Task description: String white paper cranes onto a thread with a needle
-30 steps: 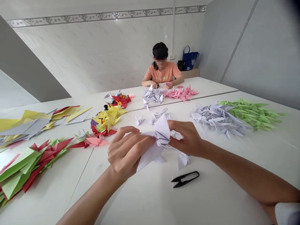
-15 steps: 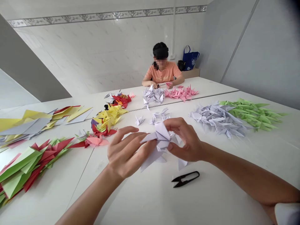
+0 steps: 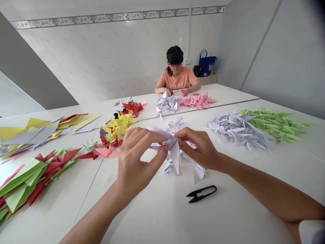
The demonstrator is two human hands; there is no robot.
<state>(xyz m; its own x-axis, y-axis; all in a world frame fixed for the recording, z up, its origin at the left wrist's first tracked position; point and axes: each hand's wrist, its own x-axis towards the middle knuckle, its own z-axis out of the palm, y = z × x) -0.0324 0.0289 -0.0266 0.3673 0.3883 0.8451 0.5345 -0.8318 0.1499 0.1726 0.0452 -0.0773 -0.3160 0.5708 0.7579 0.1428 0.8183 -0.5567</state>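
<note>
Above the near part of the table (image 3: pixel 149 217), roughly mid-view, the left hand (image 3: pixel 137 162) has thumb and forefinger clamped on one white folded paper (image 3: pixel 174 152). It should be nearly weightless and thin, a little springy at the layered creases but soft in its single-layer flaps, easily crumpled or torn, and hardly slippery. The thick, creased middle looks the best place to take hold, with the outer points left free. The right hand (image 3: pixel 203 149) pinches its other side, thumb and finger nearly together on the folds.

Counted left to right: one spread of yellow and grey sheets (image 3: pixel 30 135), one pile of green and red papers (image 3: pixel 22 174), one red-and-pink cluster (image 3: pixel 105 152), one yellow heap (image 3: pixel 123 123), one red heap (image 3: pixel 133 109), one far white heap (image 3: pixel 166 103), one co-worker (image 3: pixel 176 79), one pink heap (image 3: pixel 198 101), one pair of black snips (image 3: pixel 202 194), one blue bag (image 3: pixel 208 64), one larger white heap (image 3: pixel 233 128) and one green heap (image 3: pixel 276 123). Pieces overlap too much to number within the heaps; those beneath the hands are partly hidden.
</note>
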